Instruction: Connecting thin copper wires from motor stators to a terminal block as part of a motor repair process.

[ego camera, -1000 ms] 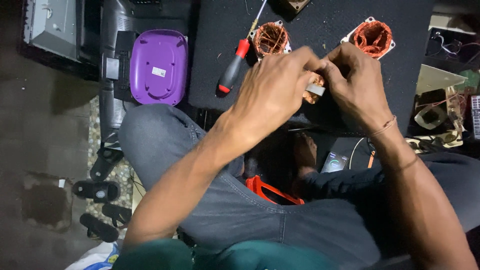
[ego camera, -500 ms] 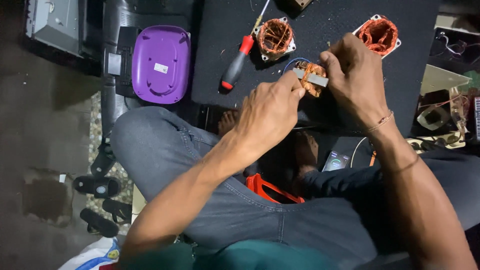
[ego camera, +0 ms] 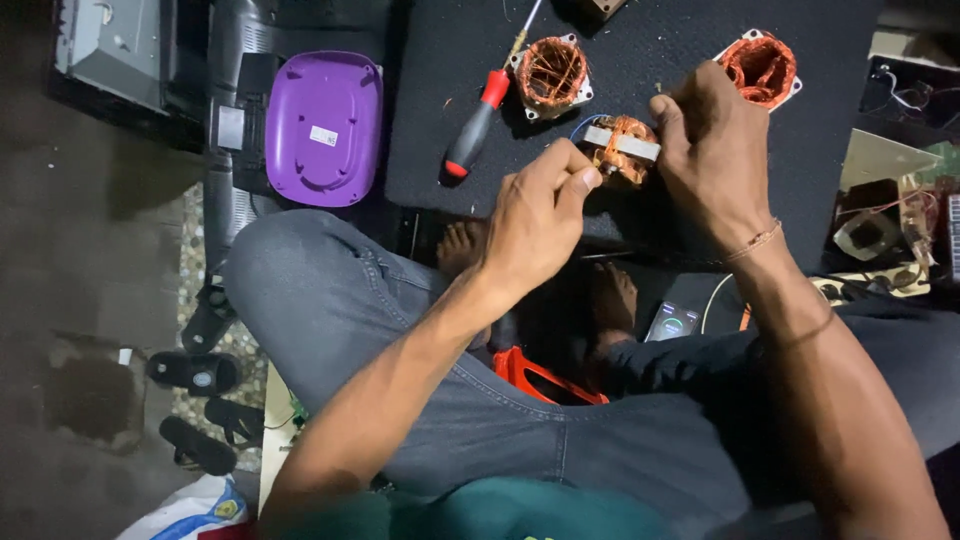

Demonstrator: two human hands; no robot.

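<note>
Well left of the hands, a purple lid [ego camera: 323,128] lies flat, untouched. Nearer, a red-handled screwdriver [ego camera: 478,128] lies set down just above the left hand [ego camera: 535,222], whose thumb and fingertips pinch narrowly on something too fine to make out. Between both hands sits the copper-wound coil [ego camera: 620,148]; the right hand [ego camera: 712,150] grips its far side. Two more wound coils [ego camera: 552,75] lie beyond the grip, apart. By my reckoning the work on this coil is midway.
</note>
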